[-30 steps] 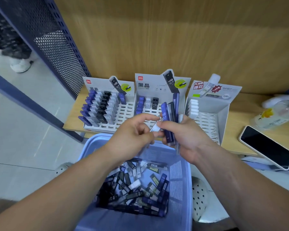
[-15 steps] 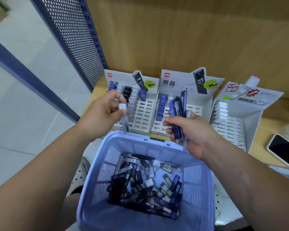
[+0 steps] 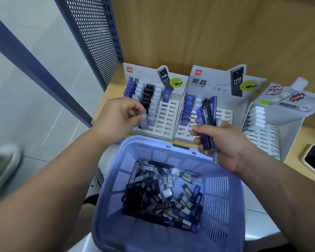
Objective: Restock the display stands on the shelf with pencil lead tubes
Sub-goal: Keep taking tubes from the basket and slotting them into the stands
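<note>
A big blue basket (image 3: 224,206) is sitting at the bottom middle, holding a pile of loose lead tubes (image 3: 164,195). Above it, three display stands (image 3: 168,117) are standing on the wooden shelf (image 3: 296,142). The right hand (image 3: 224,144) is closing its fingers around a bunch of tubes (image 3: 206,122). The left hand (image 3: 116,117) is pinching one white-capped tube (image 3: 144,121) at the left stand.
</note>
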Tool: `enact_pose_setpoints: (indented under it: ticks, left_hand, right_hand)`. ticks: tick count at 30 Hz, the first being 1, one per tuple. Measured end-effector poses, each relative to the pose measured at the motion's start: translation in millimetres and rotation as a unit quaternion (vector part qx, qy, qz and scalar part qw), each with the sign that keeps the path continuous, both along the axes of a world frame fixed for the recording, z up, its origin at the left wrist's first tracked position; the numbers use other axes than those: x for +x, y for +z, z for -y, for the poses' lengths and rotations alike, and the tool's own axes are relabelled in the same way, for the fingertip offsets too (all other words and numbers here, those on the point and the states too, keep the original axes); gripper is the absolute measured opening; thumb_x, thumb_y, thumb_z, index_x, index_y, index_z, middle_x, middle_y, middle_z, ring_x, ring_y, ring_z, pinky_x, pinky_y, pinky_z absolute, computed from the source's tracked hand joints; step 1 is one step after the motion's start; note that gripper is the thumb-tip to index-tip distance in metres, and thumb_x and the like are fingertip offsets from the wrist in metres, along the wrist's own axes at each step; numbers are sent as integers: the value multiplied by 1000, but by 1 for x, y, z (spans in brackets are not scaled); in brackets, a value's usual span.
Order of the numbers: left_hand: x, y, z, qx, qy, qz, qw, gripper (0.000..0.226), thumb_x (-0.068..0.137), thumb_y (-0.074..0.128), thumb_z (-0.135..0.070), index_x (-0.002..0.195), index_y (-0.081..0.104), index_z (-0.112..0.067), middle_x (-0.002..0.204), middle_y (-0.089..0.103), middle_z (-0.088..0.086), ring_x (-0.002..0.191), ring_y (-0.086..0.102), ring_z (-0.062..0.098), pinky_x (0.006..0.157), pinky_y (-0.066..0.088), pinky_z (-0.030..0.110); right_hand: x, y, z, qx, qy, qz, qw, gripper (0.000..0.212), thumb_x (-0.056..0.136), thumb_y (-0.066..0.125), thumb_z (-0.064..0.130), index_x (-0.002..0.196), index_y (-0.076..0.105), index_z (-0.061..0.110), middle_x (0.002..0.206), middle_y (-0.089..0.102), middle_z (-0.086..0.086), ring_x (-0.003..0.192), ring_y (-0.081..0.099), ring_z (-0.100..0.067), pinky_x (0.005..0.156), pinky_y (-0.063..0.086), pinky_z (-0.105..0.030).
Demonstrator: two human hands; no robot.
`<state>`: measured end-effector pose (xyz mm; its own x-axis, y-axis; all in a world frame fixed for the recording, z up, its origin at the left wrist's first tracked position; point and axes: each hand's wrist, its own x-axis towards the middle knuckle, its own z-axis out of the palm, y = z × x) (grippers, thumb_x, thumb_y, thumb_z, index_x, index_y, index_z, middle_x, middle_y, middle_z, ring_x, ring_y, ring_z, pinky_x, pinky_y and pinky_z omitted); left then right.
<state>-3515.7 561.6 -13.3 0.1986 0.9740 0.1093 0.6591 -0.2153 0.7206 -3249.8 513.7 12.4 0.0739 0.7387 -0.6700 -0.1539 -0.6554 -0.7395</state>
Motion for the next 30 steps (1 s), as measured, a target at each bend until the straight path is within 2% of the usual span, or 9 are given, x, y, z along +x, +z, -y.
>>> enact_pose_setpoints:
  ticks: [3,8,11,18,25,30]
  left_hand:
    - [1,0,1,19,-9,-12,1000,17,79,81,-6,85,75,-21,70,64,-8,68,60,12,64,48,15]
    - [6,-4,2,48,-32,-42,997,18,78,82,-6,88,76,-21,67,63,-6,67,57,1,66,37,2]
    - [9,-3,2,53,-38,-55,996,18,78,81,-7,90,77,-20,70,65,-7,65,54,1,66,36,2]
    - [15,5,-1,47,-68,-73,994,15,76,82,-4,88,78,-13,65,50,-32,67,54,-18,64,34,-1]
    - [12,13,-10,28,-105,-88,990,21,73,81,4,87,80,-11,62,48,-33,64,53,-20,63,35,-2]
    - [11,13,-12,28,-107,-94,989,18,75,81,1,89,80,-10,59,46,-31,63,53,-20,62,34,-2]
  right_hand:
    - [-1,0,0,-3,1,-2,1000,44,87,76,10,124,59,-6,88,76,-12,62,64,-16,55,48,-27]
    - [0,-2,1,-3,4,-3,1000,46,86,76,10,126,58,-5,86,76,-10,60,64,-15,57,46,-28]
    - [1,-1,3,-2,5,-1,1000,48,86,77,10,127,57,-5,85,76,-9,60,64,-15,58,45,-29]
    - [3,1,5,-1,-1,4,1000,48,86,76,10,127,56,-5,83,76,-8,59,64,-14,60,42,-31]
    - [6,3,6,3,-8,-2,1000,45,85,77,8,124,58,-4,89,75,-12,59,64,-15,61,44,-31]
    - [6,2,6,3,-6,0,1000,43,86,77,9,123,59,-4,85,75,-10,58,63,-14,62,42,-32]
